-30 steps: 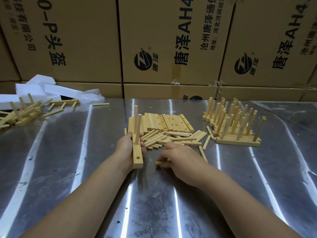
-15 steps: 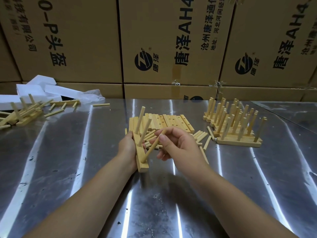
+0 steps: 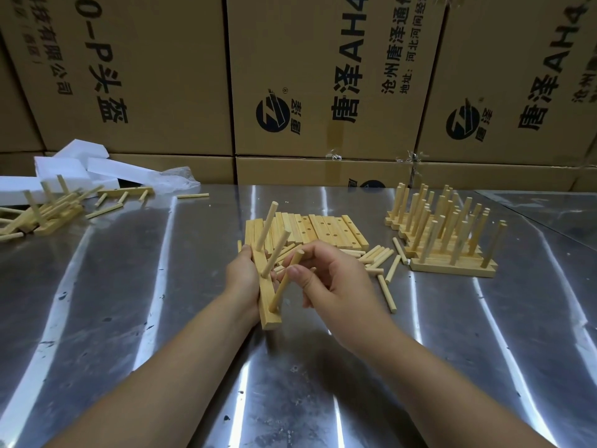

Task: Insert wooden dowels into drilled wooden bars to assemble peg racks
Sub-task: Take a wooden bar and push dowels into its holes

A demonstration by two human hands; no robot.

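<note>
1. The left hand [image 3: 244, 279] grips a pale, drilled wooden bar [image 3: 266, 318] over the middle of the shiny metal table [image 3: 129, 286].
2. Two round wooden pegs [image 3: 269, 227] stand tilted in that bar.
3. The right hand [image 3: 336, 286] pinches a third light wooden dowel [image 3: 286, 282], whose lower end is at the bar's near hole.
4. Bare drilled bars [image 3: 323, 229] and loose dowels [image 3: 378, 257] lie just beyond the hands.
5. Finished peg racks [image 3: 452, 250] stand toward the right edge.
</note>
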